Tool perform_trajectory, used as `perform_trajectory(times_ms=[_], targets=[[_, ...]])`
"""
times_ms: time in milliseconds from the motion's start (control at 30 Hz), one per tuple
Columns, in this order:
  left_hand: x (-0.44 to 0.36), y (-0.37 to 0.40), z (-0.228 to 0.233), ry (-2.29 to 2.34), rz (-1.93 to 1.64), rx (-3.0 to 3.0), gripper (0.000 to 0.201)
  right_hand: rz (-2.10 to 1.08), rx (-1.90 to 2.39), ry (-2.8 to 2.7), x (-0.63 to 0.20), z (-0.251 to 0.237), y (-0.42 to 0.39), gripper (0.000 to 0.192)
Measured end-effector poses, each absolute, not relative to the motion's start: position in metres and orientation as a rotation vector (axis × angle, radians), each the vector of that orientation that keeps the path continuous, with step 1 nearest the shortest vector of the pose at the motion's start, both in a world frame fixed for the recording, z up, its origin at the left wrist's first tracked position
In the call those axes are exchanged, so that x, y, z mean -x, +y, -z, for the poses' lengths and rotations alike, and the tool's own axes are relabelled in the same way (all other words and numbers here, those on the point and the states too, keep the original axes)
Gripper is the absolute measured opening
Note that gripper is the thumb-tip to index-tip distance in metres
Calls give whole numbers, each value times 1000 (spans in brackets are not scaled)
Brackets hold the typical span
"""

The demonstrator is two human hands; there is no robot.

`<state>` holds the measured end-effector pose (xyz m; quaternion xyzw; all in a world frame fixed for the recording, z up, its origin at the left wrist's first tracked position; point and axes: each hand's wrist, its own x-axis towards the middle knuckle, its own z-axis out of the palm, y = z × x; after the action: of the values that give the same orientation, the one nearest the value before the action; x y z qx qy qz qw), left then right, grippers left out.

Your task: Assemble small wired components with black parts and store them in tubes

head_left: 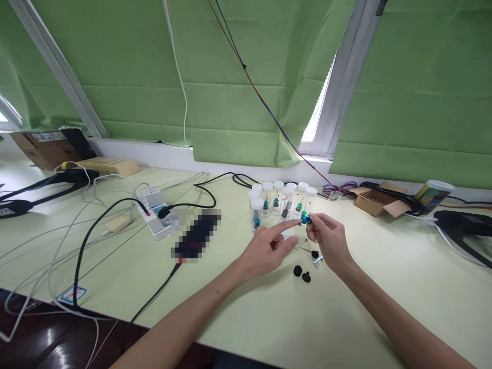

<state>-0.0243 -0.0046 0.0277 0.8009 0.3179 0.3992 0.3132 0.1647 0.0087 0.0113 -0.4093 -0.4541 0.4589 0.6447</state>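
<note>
Your right hand (329,240) pinched a small blue part (305,219) between thumb and fingertips, holding it just above the table (384,287), near the middle and a little right. Your left hand (269,251) had its forefinger stretched out to touch that part from the left, the other fingers curled loosely and gripping nothing.

Just beyond the part stood a cluster of clear vials with white caps (280,200), packed close together, with blue, green and dark pieces inside. Right under your hands lay two black knobs (302,273) and a small metal pin (318,260), close enough to crowd the spot.

To the left sat a white power strip (156,218) with a black cable (88,241) looping toward the near edge. Far right lay an open cardboard box (378,202) and a printed can (432,195). Green blinds (230,77) hung behind it all.
</note>
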Motion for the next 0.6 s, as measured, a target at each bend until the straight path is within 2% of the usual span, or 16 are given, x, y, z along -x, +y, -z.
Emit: perform_trajectory(times_ms=[167, 600], targets=[[24, -6, -29, 815, -1031, -2099, 46, -1039, 924, -1043, -165, -11, 9, 26], [22, -3, -23, 923, -1003, -2254, 39, -1140, 866, -933, -168, -6, 13, 24]])
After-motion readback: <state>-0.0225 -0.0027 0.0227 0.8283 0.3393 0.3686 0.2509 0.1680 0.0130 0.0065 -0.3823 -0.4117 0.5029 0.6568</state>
